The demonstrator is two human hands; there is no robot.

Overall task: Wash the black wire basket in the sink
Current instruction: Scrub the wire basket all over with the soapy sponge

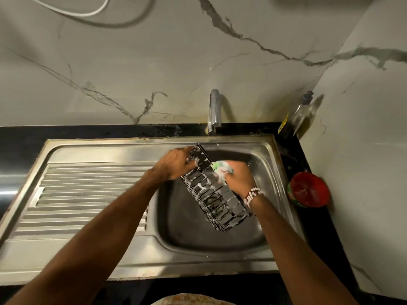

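Observation:
The black wire basket is tilted over the steel sink bowl, long and narrow, with white soap foam on its wires. My left hand grips its far upper end. My right hand, with a white bead bracelet at the wrist, holds a green soapy scrubber pressed against the basket's upper side.
A chrome tap stands behind the bowl. The ribbed steel drainboard lies to the left. A dish soap bottle stands in the back right corner, and a red round tub sits on the black counter to the right.

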